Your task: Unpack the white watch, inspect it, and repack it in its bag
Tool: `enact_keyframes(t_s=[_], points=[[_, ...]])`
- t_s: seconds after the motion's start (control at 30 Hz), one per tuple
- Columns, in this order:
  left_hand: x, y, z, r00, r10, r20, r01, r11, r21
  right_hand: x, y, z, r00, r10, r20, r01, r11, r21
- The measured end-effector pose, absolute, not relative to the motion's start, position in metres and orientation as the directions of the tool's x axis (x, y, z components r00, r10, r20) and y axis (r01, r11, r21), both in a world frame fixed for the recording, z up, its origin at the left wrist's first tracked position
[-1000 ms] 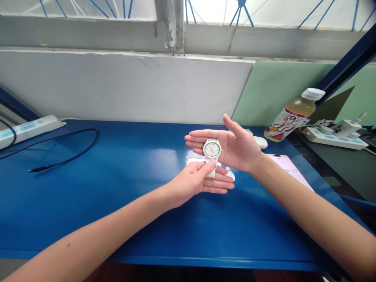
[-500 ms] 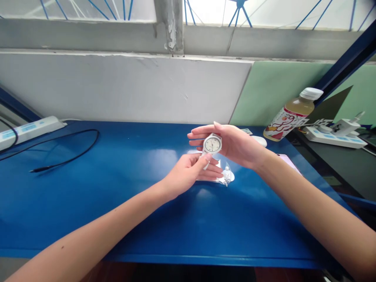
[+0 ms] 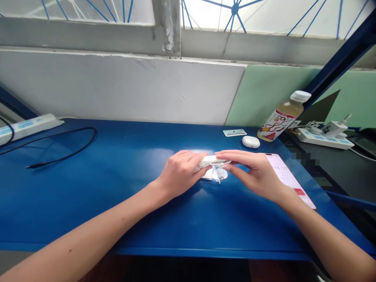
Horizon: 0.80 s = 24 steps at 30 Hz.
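Both my hands are low over the blue table [image 3: 117,203], holding a white wristwatch [image 3: 212,160] between them, seen edge-on. My left hand [image 3: 180,172] has its fingers curled round the watch's left end. My right hand [image 3: 252,172] pinches the right end with fingers stretched along it. Just beneath the watch lies a small clear plastic bag [image 3: 216,174] on the tabletop.
A phone [image 3: 289,178] with a lit screen lies under my right wrist. Behind stand a white earbud case [image 3: 250,141], a small card [image 3: 234,132] and a drink bottle [image 3: 280,116]. A power strip [image 3: 28,126] and black cable [image 3: 67,150] lie at left.
Both hands came down from chest height to the tabletop with the watch. My right hand turned palm-down, and the watch face no longer shows.
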<state>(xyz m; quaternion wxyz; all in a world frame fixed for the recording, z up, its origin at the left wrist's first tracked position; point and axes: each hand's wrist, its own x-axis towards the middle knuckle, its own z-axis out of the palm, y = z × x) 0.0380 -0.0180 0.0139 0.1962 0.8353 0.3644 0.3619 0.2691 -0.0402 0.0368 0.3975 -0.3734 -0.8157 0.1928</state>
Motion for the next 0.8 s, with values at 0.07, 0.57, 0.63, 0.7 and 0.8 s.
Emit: enact_keyframes(t_s=[0.07,0.57,0.63,0.7,0.8], points=[[0.037,-0.015,0.012,0.536,0.719,0.443,0.503,-0.693,0.517,0.277,-0.038,0.035,-0.407,0.762,0.503,0.500,0.647,-0.576],[0.026,0.001,0.000,0.704,0.665,0.250,0.607,-0.746,0.274,0.320,-0.020,0.034,-0.533,0.809,0.249,0.593,0.567,-0.572],[0.025,0.002,-0.001,0.699,0.663,0.269,0.601,-0.748,0.280,0.320,-0.020,0.034,-0.529,0.811,0.249,0.571,0.558,-0.602],[0.024,0.001,-0.002,0.699,0.654,0.290,0.590,-0.756,0.282,0.318,-0.020,0.032,-0.508,0.823,0.255,0.546,0.536,-0.644],[0.024,-0.001,-0.002,0.700,0.644,0.309,0.576,-0.764,0.290,0.310,-0.021,0.028,-0.470,0.846,0.252,0.502,0.491,-0.713]])
